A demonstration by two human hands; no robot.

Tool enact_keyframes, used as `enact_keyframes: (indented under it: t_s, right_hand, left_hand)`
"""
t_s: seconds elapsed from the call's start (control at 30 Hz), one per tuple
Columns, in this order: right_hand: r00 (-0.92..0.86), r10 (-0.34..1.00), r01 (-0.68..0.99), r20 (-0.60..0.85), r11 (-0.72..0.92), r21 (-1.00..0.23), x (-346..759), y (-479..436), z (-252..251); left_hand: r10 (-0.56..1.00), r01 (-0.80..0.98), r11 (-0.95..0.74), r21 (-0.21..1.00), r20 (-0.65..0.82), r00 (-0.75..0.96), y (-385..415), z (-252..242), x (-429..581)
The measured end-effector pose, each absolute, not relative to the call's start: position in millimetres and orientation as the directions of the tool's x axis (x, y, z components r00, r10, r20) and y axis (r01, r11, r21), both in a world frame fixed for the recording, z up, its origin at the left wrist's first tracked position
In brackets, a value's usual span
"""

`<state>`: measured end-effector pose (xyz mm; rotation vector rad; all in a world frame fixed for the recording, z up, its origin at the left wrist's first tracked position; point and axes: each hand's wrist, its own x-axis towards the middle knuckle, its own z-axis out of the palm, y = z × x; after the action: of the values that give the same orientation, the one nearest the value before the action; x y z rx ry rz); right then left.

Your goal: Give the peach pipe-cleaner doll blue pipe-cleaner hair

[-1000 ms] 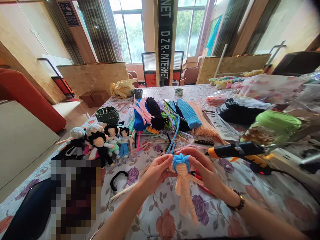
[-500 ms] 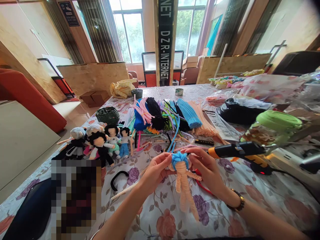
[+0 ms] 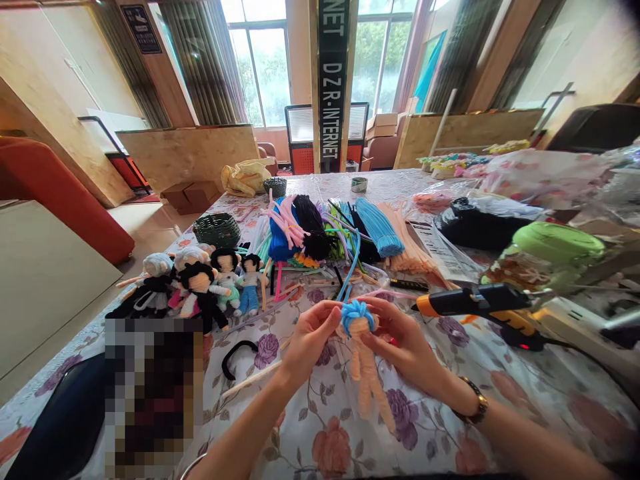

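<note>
Head view. I am holding a peach doll (image 3: 366,370) with blue hair (image 3: 357,315) between both hands. My left hand (image 3: 311,341) is pinching narrowly at the left side of its head; my right hand (image 3: 406,339) is gripping the other side, thumb lying just below the head. Neither hand is standing nearer: both are touching it. The doll's long axis is running from the head, farther from me, to legs pointing toward me, slightly right. Dressed dolls (image 3: 200,283) are lying left of it on the table (image 3: 300,427); a glue gun (image 3: 473,301) is resting right of it.

doll (image 3: 367,369) between left hand (image 3: 311,337) and right hand (image 3: 411,339)
</note>
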<state>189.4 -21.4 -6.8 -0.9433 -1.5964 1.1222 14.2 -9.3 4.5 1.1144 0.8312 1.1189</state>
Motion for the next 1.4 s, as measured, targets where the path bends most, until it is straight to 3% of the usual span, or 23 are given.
enact_keyframes:
  t_s: [0.2,0.27,0.37,0.47,0.7,1.17,1.4]
  right_hand:
    - [-0.248,0.942,-0.014,0.227,0.231,-0.973,186.4,-20.8,-7.3]
    - [-0.236,0.947,-0.052,0.218,0.212,-0.976,186.2,-20.5,-9.1]
    - [-0.222,0.947,-0.088,0.231,0.216,-0.972,185.9,-19.7,-12.1]
    - [-0.209,0.947,-0.115,0.246,0.226,-0.967,185.8,-18.8,-14.0]
    - [-0.19,0.948,-0.097,0.256,0.242,-0.966,186.3,-18.8,-14.2]
    - [-0.196,0.929,-0.139,0.315,0.292,-0.946,184.9,-19.2,-15.3]
    - [-0.174,0.938,-0.15,0.298,0.274,-0.95,185.3,-18.8,-13.2]
  left_hand:
    - [0.977,-0.016,-0.169,0.985,0.17,0.13,-9.7,3.8,13.6]
    - [0.958,0.096,-0.285,0.954,0.282,0.051,-10.4,2.3,13.0]
    - [0.824,0.314,-0.531,0.787,0.566,-0.021,-11.9,0.3,11.1]
    - [0.663,0.469,-0.674,0.571,0.748,0.043,-12.9,0.1,9.3]
    - [0.508,0.566,-0.744,0.356,0.851,0.132,-12.5,2.5,8.2]
    - [0.381,0.637,-0.736,0.228,0.918,0.112,-14.5,2.0,8.0]
    - [0.423,0.57,-0.776,0.27,0.893,0.153,-13.8,5.3,6.6]
